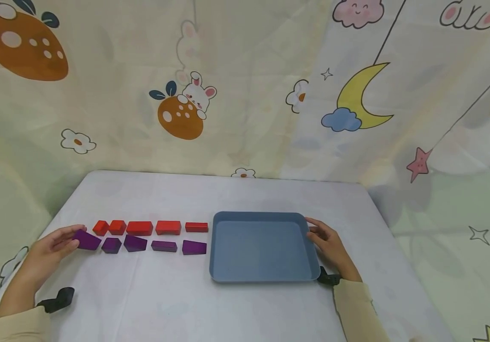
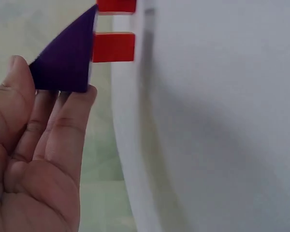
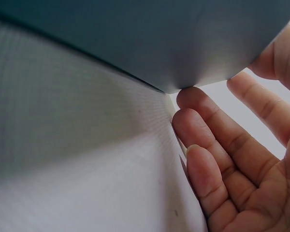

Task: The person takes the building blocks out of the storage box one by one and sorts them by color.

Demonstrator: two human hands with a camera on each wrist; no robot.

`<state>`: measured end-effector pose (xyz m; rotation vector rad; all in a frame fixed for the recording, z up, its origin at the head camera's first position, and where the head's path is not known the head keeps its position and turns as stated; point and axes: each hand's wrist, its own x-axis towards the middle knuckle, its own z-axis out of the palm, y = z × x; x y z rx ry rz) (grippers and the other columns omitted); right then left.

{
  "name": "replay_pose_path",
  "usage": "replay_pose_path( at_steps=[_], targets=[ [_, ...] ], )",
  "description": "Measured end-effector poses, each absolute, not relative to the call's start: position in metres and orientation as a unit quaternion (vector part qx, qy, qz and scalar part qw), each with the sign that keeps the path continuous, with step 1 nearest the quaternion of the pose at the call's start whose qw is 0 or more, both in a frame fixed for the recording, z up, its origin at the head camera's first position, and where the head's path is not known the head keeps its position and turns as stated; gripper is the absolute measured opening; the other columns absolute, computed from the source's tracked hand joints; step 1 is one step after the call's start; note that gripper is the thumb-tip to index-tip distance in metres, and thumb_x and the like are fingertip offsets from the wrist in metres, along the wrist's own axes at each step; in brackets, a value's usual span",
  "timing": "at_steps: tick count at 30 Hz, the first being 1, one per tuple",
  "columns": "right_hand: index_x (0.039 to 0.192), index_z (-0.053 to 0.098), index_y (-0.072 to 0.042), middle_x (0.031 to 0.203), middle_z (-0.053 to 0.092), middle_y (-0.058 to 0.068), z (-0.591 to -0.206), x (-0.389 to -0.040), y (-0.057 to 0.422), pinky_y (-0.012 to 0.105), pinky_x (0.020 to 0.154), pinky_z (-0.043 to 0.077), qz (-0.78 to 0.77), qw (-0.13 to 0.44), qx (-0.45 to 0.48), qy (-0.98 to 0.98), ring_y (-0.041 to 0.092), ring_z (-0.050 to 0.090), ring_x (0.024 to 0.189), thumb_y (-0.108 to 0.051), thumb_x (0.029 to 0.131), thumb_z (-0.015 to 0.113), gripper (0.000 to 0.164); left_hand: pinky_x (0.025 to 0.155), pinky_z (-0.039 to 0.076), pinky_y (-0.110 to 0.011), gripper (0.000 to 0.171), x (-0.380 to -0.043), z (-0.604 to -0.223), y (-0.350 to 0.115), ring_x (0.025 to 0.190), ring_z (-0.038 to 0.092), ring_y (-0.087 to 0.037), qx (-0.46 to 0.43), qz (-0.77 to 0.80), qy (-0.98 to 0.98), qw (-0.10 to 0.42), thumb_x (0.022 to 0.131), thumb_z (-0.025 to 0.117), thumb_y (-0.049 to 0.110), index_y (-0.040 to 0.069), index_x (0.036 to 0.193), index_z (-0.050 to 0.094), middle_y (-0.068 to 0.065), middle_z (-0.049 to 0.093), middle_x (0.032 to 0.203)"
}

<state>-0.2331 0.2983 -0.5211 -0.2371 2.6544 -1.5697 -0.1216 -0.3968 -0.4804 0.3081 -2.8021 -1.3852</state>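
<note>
My left hand (image 1: 50, 247) pinches a purple wedge-shaped block (image 1: 87, 240) between thumb and fingers at the left end of a row. In the left wrist view the slanted side of this purple block (image 2: 67, 58) shows above the fingertips. Several more purple blocks (image 1: 164, 246) lie in line to its right, with a row of red blocks (image 1: 139, 228) just behind them. My right hand (image 1: 329, 244) touches the right side of a blue-grey tray (image 1: 266, 280). From the right wrist, its mostly straight fingertips (image 3: 195, 99) rest at the tray's outer wall.
A white cloth-covered table (image 1: 142, 304) bears everything, and its far edge meets a printed curtain (image 1: 245, 118). Both rows of blocks end close to the tray's left side. Black straps with small mounts (image 1: 59, 300) sit on both wrists.
</note>
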Motion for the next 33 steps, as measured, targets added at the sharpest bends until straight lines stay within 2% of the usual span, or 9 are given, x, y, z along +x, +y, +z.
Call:
replay_pose_path(
  at_steps=[1, 8, 17, 19, 21, 24, 27, 28, 33],
  targets=[
    [0.153, 0.056, 0.002, 0.128, 0.071, 0.027, -0.521, -0.233, 0.298, 0.023, 0.086, 0.054, -0.507, 0.023, -0.077, 0.858, 0.019, 0.068, 0.107, -0.011, 0.107, 0.069, 0.050, 0.084, 0.047, -0.003, 0.054, -0.122, -0.481, -0.398, 0.109, 0.049, 0.019, 0.103, -0.434, -0.895, -0.008, 0.113, 0.059, 0.035, 0.010, 0.160, 0.051, 0.022, 0.059, 0.133],
    [0.153, 0.056, 0.002, 0.128, 0.071, 0.027, -0.522, -0.235, 0.296, 0.023, 0.086, 0.054, -0.511, 0.025, -0.075, 0.856, 0.017, 0.068, 0.106, -0.012, 0.107, 0.069, 0.050, 0.076, 0.046, -0.002, 0.039, -0.126, -0.493, -0.402, 0.094, 0.049, 0.027, 0.072, -0.468, -0.881, 0.002, 0.111, 0.062, 0.013, -0.007, 0.144, 0.058, 0.043, 0.051, 0.106],
    [0.154, 0.056, 0.002, 0.128, 0.071, 0.028, -0.521, -0.237, 0.293, 0.024, 0.084, 0.053, -0.510, 0.029, -0.079, 0.856, 0.017, 0.068, 0.105, -0.012, 0.107, 0.069, 0.050, 0.077, 0.048, -0.002, 0.050, -0.124, -0.495, -0.400, 0.094, 0.048, 0.028, 0.072, -0.456, -0.887, 0.017, 0.107, 0.066, 0.003, -0.016, 0.148, 0.045, 0.044, 0.050, 0.108],
    [0.153, 0.056, 0.002, 0.128, 0.071, 0.028, -0.521, -0.237, 0.292, 0.025, 0.084, 0.054, -0.510, 0.030, -0.081, 0.856, 0.016, 0.068, 0.105, -0.012, 0.107, 0.069, 0.050, 0.077, 0.050, -0.002, 0.056, -0.123, -0.493, -0.398, 0.099, 0.057, 0.022, 0.076, -0.442, -0.894, 0.012, 0.108, 0.066, 0.005, -0.015, 0.154, 0.040, 0.025, 0.069, 0.120],
    [0.153, 0.056, 0.002, 0.128, 0.071, 0.028, -0.521, -0.237, 0.292, 0.025, 0.085, 0.054, -0.511, 0.031, -0.078, 0.855, 0.017, 0.069, 0.105, -0.012, 0.107, 0.069, 0.050, 0.078, 0.048, -0.002, 0.063, -0.120, -0.488, -0.395, 0.111, 0.066, 0.007, 0.089, -0.418, -0.904, 0.007, 0.110, 0.064, 0.013, -0.012, 0.159, 0.034, -0.007, 0.071, 0.140],
    [0.153, 0.056, 0.001, 0.128, 0.071, 0.028, -0.522, -0.235, 0.294, 0.025, 0.086, 0.054, -0.508, 0.032, -0.069, 0.858, 0.018, 0.069, 0.106, -0.013, 0.107, 0.069, 0.050, 0.105, 0.056, -0.028, 0.068, -0.118, -0.478, -0.381, 0.138, 0.061, -0.038, 0.119, -0.383, -0.916, 0.005, 0.115, 0.057, 0.024, -0.008, 0.166, 0.025, -0.043, 0.040, 0.157],
    [0.154, 0.057, 0.000, 0.129, 0.071, 0.027, -0.522, -0.234, 0.296, 0.025, 0.087, 0.054, -0.504, 0.036, -0.062, 0.861, 0.019, 0.069, 0.107, -0.014, 0.107, 0.069, 0.050, 0.116, 0.042, -0.065, 0.067, -0.111, -0.471, -0.358, 0.144, 0.039, -0.064, 0.152, -0.349, -0.925, 0.023, 0.116, 0.052, 0.025, -0.005, 0.168, 0.023, -0.043, 0.037, 0.159],
    [0.153, 0.057, 0.000, 0.129, 0.071, 0.027, -0.523, -0.233, 0.297, 0.024, 0.087, 0.054, -0.502, 0.036, -0.061, 0.862, 0.019, 0.069, 0.107, -0.014, 0.107, 0.069, 0.050, 0.110, 0.036, -0.077, 0.066, -0.109, -0.469, -0.349, 0.145, 0.036, -0.065, 0.160, -0.338, -0.927, 0.028, 0.116, 0.052, 0.024, -0.005, 0.168, 0.023, -0.043, 0.036, 0.159],
    [0.156, 0.053, 0.001, 0.134, 0.069, 0.029, -0.520, -0.228, 0.300, 0.026, 0.094, 0.054, -0.505, 0.045, -0.071, 0.859, 0.031, 0.069, 0.119, -0.015, 0.109, 0.066, 0.051, 0.107, 0.034, -0.085, 0.067, -0.098, -0.465, -0.298, 0.144, 0.034, -0.067, 0.139, -0.291, -0.945, 0.060, 0.112, 0.057, 0.022, -0.003, 0.167, 0.028, -0.043, 0.035, 0.159]
  ],
)
